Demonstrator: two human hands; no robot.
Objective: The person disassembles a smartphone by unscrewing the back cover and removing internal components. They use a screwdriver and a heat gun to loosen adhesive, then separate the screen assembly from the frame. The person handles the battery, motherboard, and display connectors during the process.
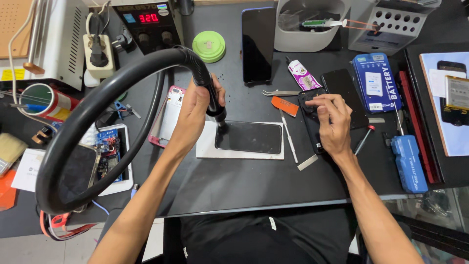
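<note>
white tray (124,183) holds 1 blue circuit board (108,142) | left hand (195,110) fingers wrapped around black hot-air handle with thick ribbed hose (211,98), nozzle down at left end of flat black phone screen (249,137) on white pad (207,149) | right hand (332,122) palm down, fingertips pressing black phone body (310,124) | grey bin (305,36) holds 1 green-tipped tool (320,22)

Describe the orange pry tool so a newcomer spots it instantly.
Start at the dark phone lying flat on the white pad at the middle of the black bench. Just above its right end, left of the right hand, lies the orange pry tool. It is the only flat orange piece there; the tweezers above it are bare metal.
</note>
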